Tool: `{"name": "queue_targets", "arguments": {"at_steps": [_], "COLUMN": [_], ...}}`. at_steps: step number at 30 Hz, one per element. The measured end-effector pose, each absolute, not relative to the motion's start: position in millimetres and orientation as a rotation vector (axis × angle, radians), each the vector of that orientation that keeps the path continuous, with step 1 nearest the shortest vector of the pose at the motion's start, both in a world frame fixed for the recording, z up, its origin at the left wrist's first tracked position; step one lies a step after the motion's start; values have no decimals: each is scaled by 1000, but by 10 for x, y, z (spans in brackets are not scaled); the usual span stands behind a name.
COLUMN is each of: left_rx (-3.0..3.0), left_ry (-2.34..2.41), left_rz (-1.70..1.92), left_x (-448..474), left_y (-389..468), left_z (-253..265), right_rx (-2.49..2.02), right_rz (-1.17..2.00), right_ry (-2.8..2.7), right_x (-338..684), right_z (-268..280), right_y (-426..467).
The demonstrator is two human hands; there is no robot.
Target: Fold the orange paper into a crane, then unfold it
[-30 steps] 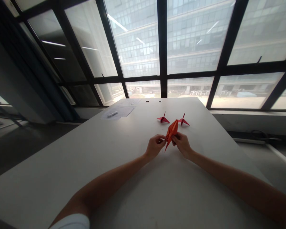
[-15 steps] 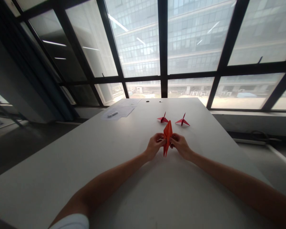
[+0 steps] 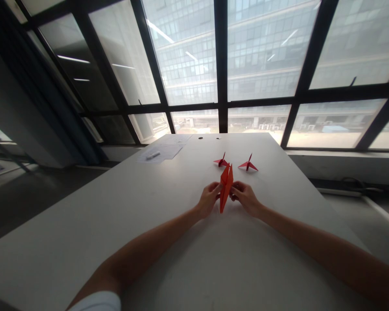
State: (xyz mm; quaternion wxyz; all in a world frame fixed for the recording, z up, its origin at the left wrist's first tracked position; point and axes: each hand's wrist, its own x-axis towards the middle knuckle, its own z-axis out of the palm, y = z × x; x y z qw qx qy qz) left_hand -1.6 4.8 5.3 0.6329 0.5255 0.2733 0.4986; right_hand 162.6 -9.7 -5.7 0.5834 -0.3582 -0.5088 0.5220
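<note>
Between my two hands stands a piece of folded orange paper, long and narrow, with pointed ends. My left hand pinches its left side, thumb and fingers closed on the edge. On the opposite side, my right hand has its fingers curled and pressed against the paper; some fingertips are hidden behind it. Just beyond the hands, a red paper crane rests on the table, partly behind the orange paper's tip. Another red paper crane sits to its right.
The white table runs toward large windows with dark frames. Printed sheets lie at its far left, with a white marker-like stick on them. A dark round hole shows near the far edge.
The folded orange paper has turned slightly, and its upper end now shows two separate points. Its lower points have come together and shifted left. Both hands stay nearly in place.
</note>
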Motion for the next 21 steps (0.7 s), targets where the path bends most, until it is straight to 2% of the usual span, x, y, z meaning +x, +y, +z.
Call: {"name": "queue_targets", "arguments": {"at_steps": [21], "left_rx": [1304], "left_ry": [729], "left_rz": [1247], "left_x": [-33], "left_y": [32], "left_z": [51], "right_rx": [-865], "right_rz": [1163], "right_ry": [-1186], "right_x": [1638], "right_z": [-62], "right_y": [-75]}}
